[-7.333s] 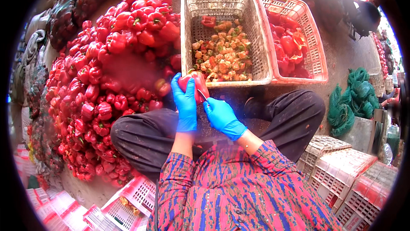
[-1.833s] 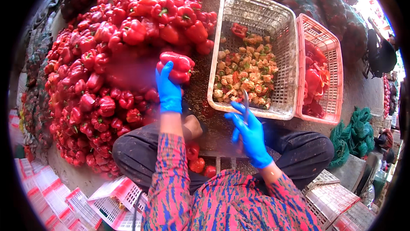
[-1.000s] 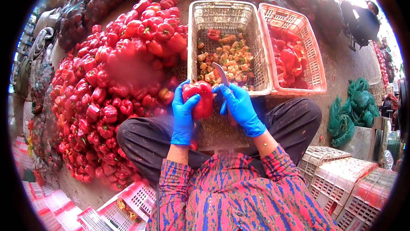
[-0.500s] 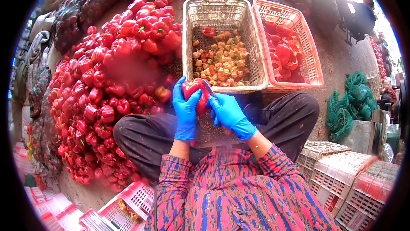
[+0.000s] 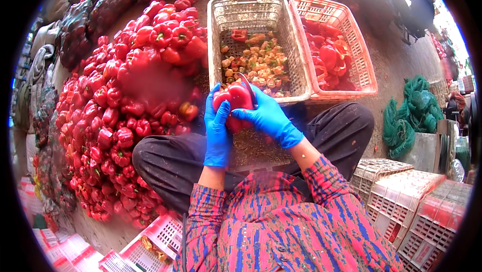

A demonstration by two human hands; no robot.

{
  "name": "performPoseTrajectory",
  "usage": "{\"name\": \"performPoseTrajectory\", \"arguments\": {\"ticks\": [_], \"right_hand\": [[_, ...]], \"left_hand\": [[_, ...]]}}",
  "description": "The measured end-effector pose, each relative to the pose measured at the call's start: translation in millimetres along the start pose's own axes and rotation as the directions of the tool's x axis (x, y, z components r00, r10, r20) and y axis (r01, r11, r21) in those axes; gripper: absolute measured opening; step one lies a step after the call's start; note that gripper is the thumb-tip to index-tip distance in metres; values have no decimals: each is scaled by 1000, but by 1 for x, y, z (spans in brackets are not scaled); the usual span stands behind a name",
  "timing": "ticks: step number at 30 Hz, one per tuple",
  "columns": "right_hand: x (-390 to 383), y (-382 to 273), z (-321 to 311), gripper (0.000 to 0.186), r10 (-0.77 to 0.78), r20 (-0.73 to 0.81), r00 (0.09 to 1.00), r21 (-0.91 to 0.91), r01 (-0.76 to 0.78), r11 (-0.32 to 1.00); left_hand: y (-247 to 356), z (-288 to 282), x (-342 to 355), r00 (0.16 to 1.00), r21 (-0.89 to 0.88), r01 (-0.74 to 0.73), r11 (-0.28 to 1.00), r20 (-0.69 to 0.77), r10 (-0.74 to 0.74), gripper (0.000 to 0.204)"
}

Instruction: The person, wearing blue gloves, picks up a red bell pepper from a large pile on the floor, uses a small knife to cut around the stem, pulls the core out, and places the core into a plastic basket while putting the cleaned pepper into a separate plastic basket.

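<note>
In front of my lap, a glossy red bell pepper (image 5: 240,97) is held between my two blue-gloved hands. My left hand (image 5: 217,130) wraps its fingers and thumb round the pepper's left side. My right hand (image 5: 272,120) grips a knife (image 5: 247,84) with a thin curved blade, its handle hidden in the fingers. That blade rises along the pepper's right side, while my right thumb presses on the pepper's near side. Just beyond stands a pale, dirty crate (image 5: 211,46) with cut-out pepper cores (image 5: 261,63) and a red piece inside.
A big heap of red bell peppers (image 5: 120,106) lies on the left. Red pepper pieces (image 5: 329,56) fill part of a red-rimmed crate (image 5: 370,66) at the right. Green netting (image 5: 414,114) and stacked crates (image 5: 401,189) are farther right; filled net sacks (image 5: 75,36) line the back.
The knife blade has turned to point away from me, and its tip shows higher beyond the pepper. My right thumb has come onto the pepper, which now shows more of its red surface.
</note>
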State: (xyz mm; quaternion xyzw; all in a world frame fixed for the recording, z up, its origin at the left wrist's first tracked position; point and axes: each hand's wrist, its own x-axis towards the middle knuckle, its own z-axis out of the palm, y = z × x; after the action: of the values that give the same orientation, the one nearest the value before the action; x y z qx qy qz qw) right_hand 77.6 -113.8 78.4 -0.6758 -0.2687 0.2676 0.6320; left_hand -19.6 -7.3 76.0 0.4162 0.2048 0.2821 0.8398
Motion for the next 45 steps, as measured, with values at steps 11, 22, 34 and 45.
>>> {"name": "performPoseTrajectory", "arguments": {"ticks": [11,22,34,45], "right_hand": [[-29,-4,-34,50,288,304,908,189,-354,916],[-37,52,-21,45,159,-52,986,99,-154,983],[-48,-56,-74,39,-450,-365,815,-447,271,852],[-7,-53,-87,87,-271,389,881,-529,454,717]], "left_hand": [[14,-18,-14,943,292,224,930,178,-283,56],[-14,-8,-2,968,360,216,908,46,-248,52],[-35,-45,48,845,-390,519,760,101,-525,58],[-21,13,1,812,-143,551,822,316,-490,62]]}}
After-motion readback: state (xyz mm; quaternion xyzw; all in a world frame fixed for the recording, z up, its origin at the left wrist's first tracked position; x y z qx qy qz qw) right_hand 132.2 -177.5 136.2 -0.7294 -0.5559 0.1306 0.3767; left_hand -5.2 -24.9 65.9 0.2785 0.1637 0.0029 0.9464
